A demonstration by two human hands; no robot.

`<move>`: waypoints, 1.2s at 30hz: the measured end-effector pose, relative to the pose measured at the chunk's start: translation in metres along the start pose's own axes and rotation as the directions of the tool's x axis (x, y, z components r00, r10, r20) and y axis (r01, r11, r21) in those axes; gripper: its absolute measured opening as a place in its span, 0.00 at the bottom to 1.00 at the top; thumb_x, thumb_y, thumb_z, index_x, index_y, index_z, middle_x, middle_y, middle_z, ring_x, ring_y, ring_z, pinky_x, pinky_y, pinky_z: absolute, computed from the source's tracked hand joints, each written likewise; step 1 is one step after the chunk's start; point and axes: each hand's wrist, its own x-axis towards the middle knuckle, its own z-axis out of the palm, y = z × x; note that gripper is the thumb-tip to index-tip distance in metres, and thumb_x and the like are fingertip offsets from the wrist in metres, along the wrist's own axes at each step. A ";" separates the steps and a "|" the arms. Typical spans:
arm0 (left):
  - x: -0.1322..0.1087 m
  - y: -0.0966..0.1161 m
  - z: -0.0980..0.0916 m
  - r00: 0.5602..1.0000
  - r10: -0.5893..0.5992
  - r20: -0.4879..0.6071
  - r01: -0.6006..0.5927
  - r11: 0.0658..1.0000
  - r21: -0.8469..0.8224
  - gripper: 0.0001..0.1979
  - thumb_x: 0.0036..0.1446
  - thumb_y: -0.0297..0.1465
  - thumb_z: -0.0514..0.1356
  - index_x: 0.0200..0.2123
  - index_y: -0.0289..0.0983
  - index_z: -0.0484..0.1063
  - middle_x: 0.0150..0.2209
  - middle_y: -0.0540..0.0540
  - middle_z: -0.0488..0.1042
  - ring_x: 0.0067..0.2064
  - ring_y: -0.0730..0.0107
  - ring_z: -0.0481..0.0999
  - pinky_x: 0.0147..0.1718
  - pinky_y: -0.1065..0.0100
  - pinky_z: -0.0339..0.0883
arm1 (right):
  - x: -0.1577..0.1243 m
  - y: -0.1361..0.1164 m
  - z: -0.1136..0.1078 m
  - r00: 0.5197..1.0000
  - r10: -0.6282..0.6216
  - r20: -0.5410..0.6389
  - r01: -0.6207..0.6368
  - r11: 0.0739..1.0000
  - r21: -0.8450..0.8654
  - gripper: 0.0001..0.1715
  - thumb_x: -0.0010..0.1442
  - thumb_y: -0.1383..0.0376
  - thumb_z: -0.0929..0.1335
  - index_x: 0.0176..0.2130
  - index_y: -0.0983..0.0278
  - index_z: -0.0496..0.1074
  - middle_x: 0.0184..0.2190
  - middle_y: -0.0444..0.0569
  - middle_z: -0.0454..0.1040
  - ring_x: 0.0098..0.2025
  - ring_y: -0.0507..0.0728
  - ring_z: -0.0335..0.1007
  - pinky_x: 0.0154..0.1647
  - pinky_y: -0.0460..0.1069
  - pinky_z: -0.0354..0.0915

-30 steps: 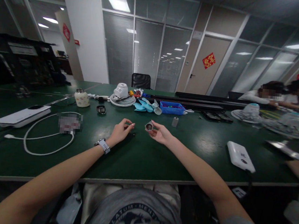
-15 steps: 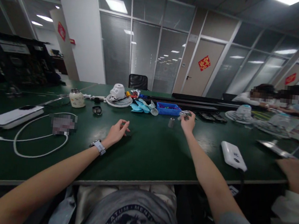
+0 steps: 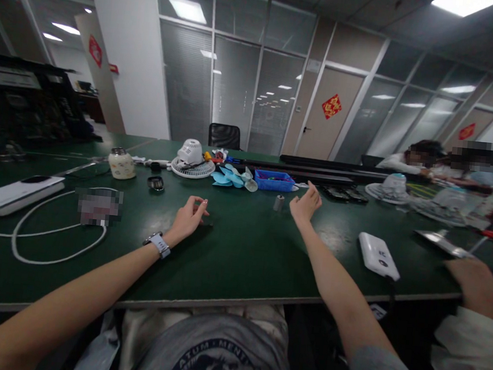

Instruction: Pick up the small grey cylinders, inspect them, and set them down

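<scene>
My left hand [image 3: 189, 221], wearing a watch [image 3: 159, 243] on its wrist, rests on the green table [image 3: 231, 253] with fingers curled in. Thumb and fingertips are close together; what is between them, if anything, is too small to make out. Farther forward, my right hand [image 3: 306, 205] has its fingers stretched and its thumb apart, with nothing visible held. To its left stands a small metal cylinder [image 3: 278, 203], upright and apart from the hand. Just beyond is a blue bin [image 3: 274, 181] with small parts inside. Light-blue fan blades [image 3: 230, 176] lie left of the bin.
A white fan part [image 3: 192, 159], a jar [image 3: 122, 164] and a dark oval item [image 3: 156, 184] stand to the left, near a white cable [image 3: 17, 235]. At right lies a white device [image 3: 379, 256]; beyond it a co-worker's hand [image 3: 473, 276] works near a metal plate [image 3: 441, 243].
My right hand has let go of a small pale item near the bin, and its fingers have straightened. My left hand stays about where it was. The view has shifted slightly.
</scene>
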 end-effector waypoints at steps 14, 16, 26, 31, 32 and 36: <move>0.002 -0.001 0.001 0.996 -0.041 -0.084 0.040 0.999 -0.007 0.21 0.58 0.50 0.49 0.43 0.39 0.61 0.32 0.45 0.78 0.26 0.67 0.76 0.30 0.66 0.67 | -0.126 -0.133 0.009 0.287 -0.743 0.605 0.488 0.657 0.575 0.23 0.66 0.53 0.60 0.56 0.55 0.68 0.60 0.47 0.65 0.66 0.60 0.51 0.63 0.61 0.48; 0.001 -0.001 0.002 0.996 -0.048 -0.075 0.047 0.999 -0.010 0.21 0.58 0.50 0.49 0.42 0.39 0.61 0.32 0.45 0.78 0.26 0.67 0.75 0.29 0.66 0.67 | -0.126 -0.132 0.012 0.325 -0.746 0.581 0.475 0.660 0.581 0.17 0.66 0.59 0.62 0.53 0.54 0.71 0.55 0.45 0.71 0.63 0.57 0.58 0.63 0.59 0.50; 0.002 -0.003 0.000 0.998 -0.053 -0.024 0.052 0.999 -0.009 0.21 0.59 0.51 0.49 0.43 0.39 0.61 0.34 0.45 0.78 0.26 0.68 0.75 0.28 0.68 0.67 | -0.059 -0.090 0.002 0.751 -0.593 0.293 0.424 0.771 0.474 0.17 0.65 0.61 0.63 0.52 0.57 0.73 0.48 0.47 0.77 0.48 0.57 0.72 0.58 0.55 0.57; 0.002 -0.002 0.001 0.999 -0.052 -0.011 0.052 0.999 0.009 0.21 0.59 0.51 0.49 0.43 0.39 0.62 0.34 0.46 0.78 0.26 0.68 0.75 0.28 0.68 0.67 | 0.007 -0.004 0.000 0.970 -0.210 0.119 0.184 0.963 0.197 0.18 0.64 0.61 0.63 0.49 0.62 0.75 0.42 0.52 0.79 0.45 0.60 0.74 0.50 0.53 0.64; 0.002 -0.002 0.001 0.999 -0.049 -0.008 0.049 0.999 0.008 0.21 0.59 0.51 0.49 0.42 0.39 0.62 0.34 0.46 0.78 0.26 0.68 0.75 0.28 0.68 0.67 | 0.014 0.011 0.002 0.981 -0.161 0.107 0.142 0.976 0.167 0.17 0.63 0.61 0.63 0.48 0.62 0.75 0.42 0.52 0.79 0.44 0.60 0.75 0.48 0.52 0.65; 0.003 -0.004 0.002 0.999 -0.035 -0.009 0.035 0.999 -0.001 0.21 0.59 0.51 0.49 0.42 0.39 0.62 0.33 0.46 0.78 0.26 0.69 0.75 0.28 0.67 0.67 | 0.024 0.046 0.011 0.990 -0.072 0.120 0.062 0.994 0.091 0.15 0.62 0.63 0.64 0.45 0.60 0.76 0.40 0.50 0.80 0.42 0.59 0.76 0.44 0.49 0.66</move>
